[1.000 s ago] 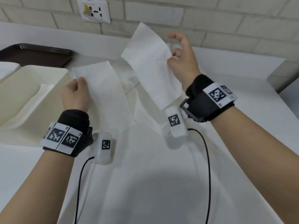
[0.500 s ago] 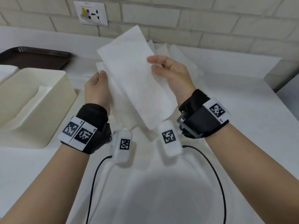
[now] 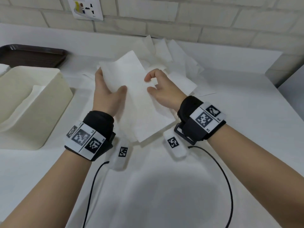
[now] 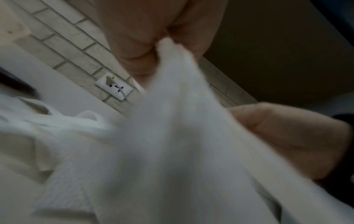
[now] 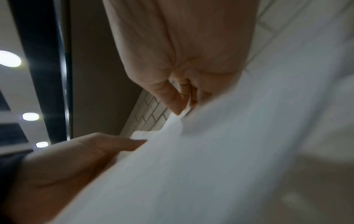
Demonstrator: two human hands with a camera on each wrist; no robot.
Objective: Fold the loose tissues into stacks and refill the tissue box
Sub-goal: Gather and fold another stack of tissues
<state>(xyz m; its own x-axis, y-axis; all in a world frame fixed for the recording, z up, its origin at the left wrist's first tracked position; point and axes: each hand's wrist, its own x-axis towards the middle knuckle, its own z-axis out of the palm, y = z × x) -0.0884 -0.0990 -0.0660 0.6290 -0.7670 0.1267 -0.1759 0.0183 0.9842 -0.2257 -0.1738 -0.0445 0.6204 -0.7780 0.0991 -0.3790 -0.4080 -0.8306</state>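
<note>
Head view: left hand (image 3: 107, 94) grips the folded tissues (image 3: 131, 99) above the table (image 3: 246, 120), thumb on the top face, fingers wrapped behind the left edge. Right hand (image 3: 162, 92) is at the stack's right edge, fingers curled; index + thumb pinch that edge, other fingers partly hidden. Stack runs diagonally between both hands, far end past the fingertips, near corner hanging down btwn the wrists. Loose tissue pile (image 3: 174, 63) lies on the table just beyond the right hand, toward the brick wall (image 3: 181, 17). Tissue box (image 3: 32, 102), cream, sits left of the left hand, well apart from it, w/ white tissue showing inside. Dark tray (image 3: 32, 54) beyond the box, wall socket (image 3: 85, 8) up on the wall above it. Left wrist view: blurry; left-hand fingers (image 4: 138, 45) clamp the top of the white stack (image 4: 182, 136), thumb (image 4: 287, 136) pressed on its right side; socket (image 4: 114, 86) + brick visible behind, more tissue below-left. Right wrist view: also blurry; right fingers (image 5: 168, 97) pinch a tissue edge (image 5: 229, 151), thumb (image 5: 86, 151) lies along the sheet's lower left side; ceiling lights (image 5: 9, 59) off to the left.
</note>
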